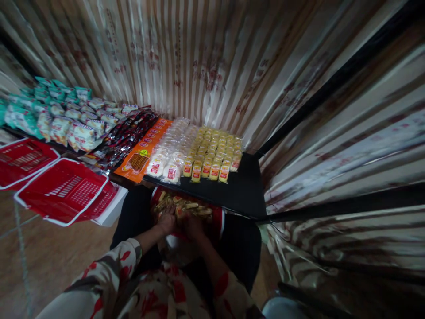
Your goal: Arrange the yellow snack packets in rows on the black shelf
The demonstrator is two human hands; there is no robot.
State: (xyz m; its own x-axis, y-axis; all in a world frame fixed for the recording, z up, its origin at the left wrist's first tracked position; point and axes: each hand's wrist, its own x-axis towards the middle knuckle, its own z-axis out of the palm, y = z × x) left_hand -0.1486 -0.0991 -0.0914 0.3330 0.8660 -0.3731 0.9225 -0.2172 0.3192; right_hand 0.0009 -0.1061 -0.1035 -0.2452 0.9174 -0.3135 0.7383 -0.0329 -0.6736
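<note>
A red basket [218, 225] sits between my knees, partly under the front edge of the shelf. Many small yellow-wrapped snack packets [199, 210] lie loose in it. My left hand [167, 221] reaches in over the packets at the left, its fingers bent down among them and dim. Close to its right, my right hand [193, 225] is also in the basket; its fingers are dark and blurred, so what they hold is hidden. Just above, matching yellow packets [206, 166] stand in neat rows on the black shelf [244, 188].
Left of the yellow rows lie white round packets [171, 170], an orange snack bag [136, 164], dark shiny packets [122, 137], white bags [81, 135] and teal bags [25, 117]. Red baskets [66, 190] stand at left. Striped curtain [206, 57] hangs behind; black poles [318, 97] frame the right.
</note>
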